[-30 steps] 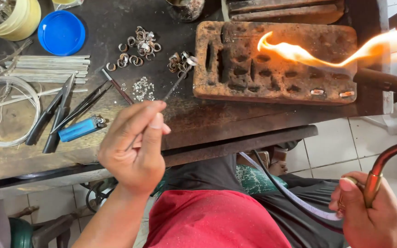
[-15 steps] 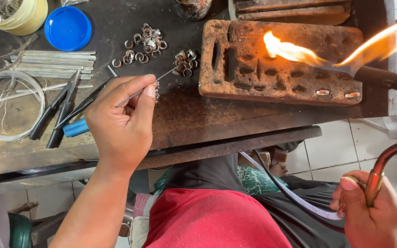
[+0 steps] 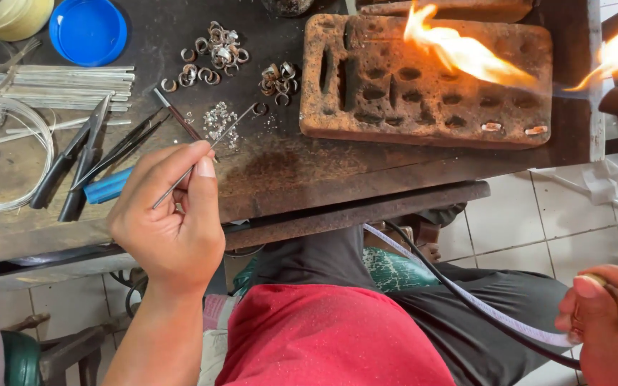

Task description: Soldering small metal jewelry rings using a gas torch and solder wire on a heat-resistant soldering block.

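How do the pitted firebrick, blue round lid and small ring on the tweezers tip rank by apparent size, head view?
1. pitted brown firebrick
2. blue round plastic lid
3. small metal ring at the tweezers tip

Similar depth, so the ranking is safe.

The single head-worn camera looks steeply down, close over the workbench (image 3: 180, 207) edge and lap.

No packages, labels, signs or screens anywhere on the workbench (image 3: 323, 179) or the floor.
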